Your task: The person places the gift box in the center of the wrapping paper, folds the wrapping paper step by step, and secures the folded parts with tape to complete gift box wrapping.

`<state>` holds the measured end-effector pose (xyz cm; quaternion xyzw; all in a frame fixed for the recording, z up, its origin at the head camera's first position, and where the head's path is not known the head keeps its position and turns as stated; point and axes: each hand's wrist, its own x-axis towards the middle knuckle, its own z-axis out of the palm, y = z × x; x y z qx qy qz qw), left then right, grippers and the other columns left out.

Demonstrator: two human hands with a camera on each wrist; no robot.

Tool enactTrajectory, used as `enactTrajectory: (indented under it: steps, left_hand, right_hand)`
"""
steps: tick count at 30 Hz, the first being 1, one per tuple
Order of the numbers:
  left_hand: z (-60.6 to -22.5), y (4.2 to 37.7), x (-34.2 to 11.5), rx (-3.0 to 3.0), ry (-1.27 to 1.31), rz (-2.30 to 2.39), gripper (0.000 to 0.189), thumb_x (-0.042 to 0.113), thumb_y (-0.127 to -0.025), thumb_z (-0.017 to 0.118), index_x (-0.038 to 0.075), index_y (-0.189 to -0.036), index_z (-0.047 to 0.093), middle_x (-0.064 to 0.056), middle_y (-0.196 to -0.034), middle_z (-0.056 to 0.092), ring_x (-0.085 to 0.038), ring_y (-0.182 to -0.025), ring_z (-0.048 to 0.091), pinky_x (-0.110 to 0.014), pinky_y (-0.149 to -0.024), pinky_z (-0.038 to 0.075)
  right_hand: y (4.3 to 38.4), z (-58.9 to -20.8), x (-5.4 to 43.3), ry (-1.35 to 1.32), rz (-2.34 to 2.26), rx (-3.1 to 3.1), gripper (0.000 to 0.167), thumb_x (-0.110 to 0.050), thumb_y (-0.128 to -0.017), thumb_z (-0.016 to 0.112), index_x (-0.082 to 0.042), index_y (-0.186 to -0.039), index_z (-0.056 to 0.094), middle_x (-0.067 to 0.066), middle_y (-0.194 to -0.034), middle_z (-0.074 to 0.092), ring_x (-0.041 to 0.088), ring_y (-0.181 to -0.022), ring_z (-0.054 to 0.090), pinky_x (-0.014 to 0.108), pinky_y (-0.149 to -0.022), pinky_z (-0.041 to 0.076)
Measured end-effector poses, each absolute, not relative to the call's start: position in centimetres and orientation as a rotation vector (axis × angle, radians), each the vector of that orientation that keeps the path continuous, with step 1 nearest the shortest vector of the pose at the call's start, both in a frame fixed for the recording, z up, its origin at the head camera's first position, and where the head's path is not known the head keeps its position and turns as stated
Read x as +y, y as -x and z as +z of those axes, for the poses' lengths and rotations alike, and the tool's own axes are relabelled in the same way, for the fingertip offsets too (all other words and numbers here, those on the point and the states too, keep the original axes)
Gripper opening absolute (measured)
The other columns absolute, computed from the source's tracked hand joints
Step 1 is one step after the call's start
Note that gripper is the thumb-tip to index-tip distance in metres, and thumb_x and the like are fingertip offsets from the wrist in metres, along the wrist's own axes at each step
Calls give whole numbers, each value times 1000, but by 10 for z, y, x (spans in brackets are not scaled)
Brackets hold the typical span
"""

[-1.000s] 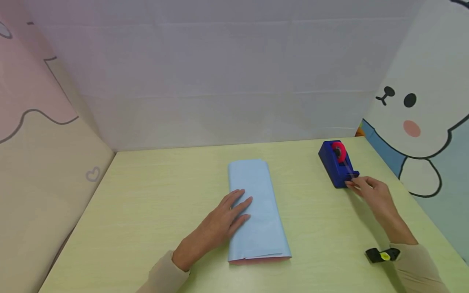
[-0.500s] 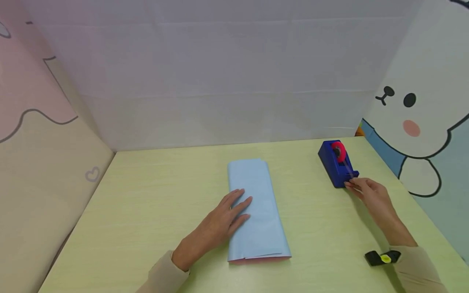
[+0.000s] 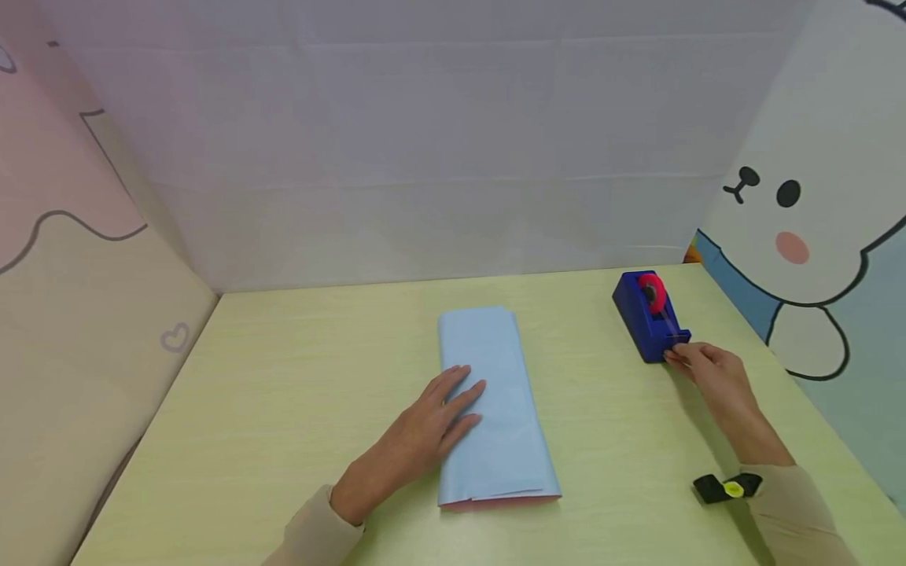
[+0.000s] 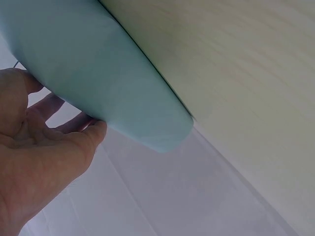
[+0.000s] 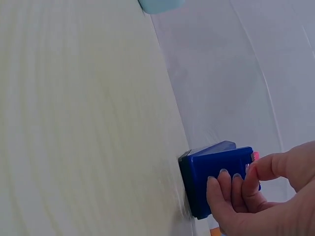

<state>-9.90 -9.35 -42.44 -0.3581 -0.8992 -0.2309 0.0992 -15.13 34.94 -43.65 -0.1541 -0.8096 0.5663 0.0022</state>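
Paper [image 3: 499,448] lies on a table [image 3: 283,377] beneath the fingers [image 3: 467,398] of the left hand [image 3: 418,428], reaching out to their right. Just beyond the fingertips [image 3: 682,350] of the right hand [image 3: 718,384] sits a tape dispenser [image 3: 635,318], its roll [image 3: 657,293] farther back, a tape strip [image 3: 669,324] apparently linking roll and fingers.

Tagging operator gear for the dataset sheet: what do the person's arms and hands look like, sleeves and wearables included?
Left hand and right hand: both bare, no gloves. Left sleeve and right sleeve: plain beige, long. At the right cuff: a black piece with a round yellow spot; can't tell what it is.
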Motion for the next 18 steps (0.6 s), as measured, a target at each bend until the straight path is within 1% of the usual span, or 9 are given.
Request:
enactTrajectory:
  steps: [2, 4, 6, 8, 10, 12, 15, 17, 18]
  left_hand:
    - [-425, 99, -94, -2669, 1057, -686, 47, 26, -103, 64, 7, -146, 58, -20, -154, 46, -35, -145, 40, -45, -111, 44]
    - [-425, 99, -94, -2680, 1057, -693, 48, 27, -103, 64, 7, -146, 58, -20, -154, 45, -35, -146, 40, -46, -111, 44]
    - [-425, 99, -94, -2688, 1057, -691, 48, 27, -104, 63, 7, -147, 57, -20, -155, 45, -35, -146, 39, -46, -111, 43]
    - [-425, 99, -94, -2689, 1053, -691, 48, 27, -103, 64, 8, -147, 57, -19, -155, 45, -34, -146, 39, -46, -112, 43]
    - [-426, 99, -94, -2684, 1053, -689, 48, 27, -103, 64, 8, -147, 57, -19, -155, 45, -34, -146, 39, -45, -112, 43]
    - [-426, 99, -94, -2676, 1054, -688, 48, 27, -103, 64, 8, -147, 57, -19, -155, 45, -34, -146, 39, -45, -111, 43]
    - [-427, 100, -95, -2660, 1060, -686, 48, 27, -103, 64, 8, -147, 57, -19, -154, 45, -34, -146, 39, -46, -111, 44]
    - [-428, 100, -95, -2650, 1060, -689, 48, 27, -103, 65, 8, -146, 58, -19, -154, 46, -34, -145, 40, -46, -110, 44]
    - [-428, 100, -95, -2647, 1059, -689, 48, 26, -103, 65, 8, -146, 58, -19, -154, 46, -34, -145, 40, -46, -111, 44]
  right_hand:
    - [153, -435, 348, 505, 1790, -2521, 52, -30, -109, 46, 15, -134, 51, 16, -130, 56, -12, -88, 63, 13, -83, 53]
    - [153, -435, 348, 527, 1793, -2508, 50, -28, -108, 48, 15, -133, 52, 6, -117, 61, -11, -86, 64, 12, -82, 53]
    - [154, -434, 347, 551, 1791, -2503, 49, -27, -107, 49, 16, -132, 53, -4, -106, 60, -10, -84, 65, 13, -81, 54]
    - [155, -433, 346, 571, 1779, -2512, 49, -27, -107, 50, 15, -131, 54, -10, -100, 60, -10, -83, 65, 13, -80, 54]
    - [156, -432, 347, 598, 1753, -2542, 48, -28, -106, 50, 13, -130, 57, -13, -96, 61, -11, -83, 64, 17, -84, 55]
    - [157, -431, 347, 619, 1726, -2573, 48, -29, -105, 50, 12, -128, 58, -17, -92, 62, -13, -82, 63, 25, -95, 54]
    - [156, -430, 349, 616, 1711, -2614, 49, -32, -106, 50, 12, -127, 59, -22, -87, 63, -15, -81, 61, 43, -112, 41]
    - [154, -431, 350, 595, 1693, -2635, 52, -34, -106, 50, 13, -127, 58, -19, -89, 67, -15, -83, 59, 54, -115, 35]
    - [154, -432, 350, 580, 1663, -2668, 54, -35, -106, 51, 13, -129, 58, -14, -93, 68, -11, -86, 58, 54, -114, 37]
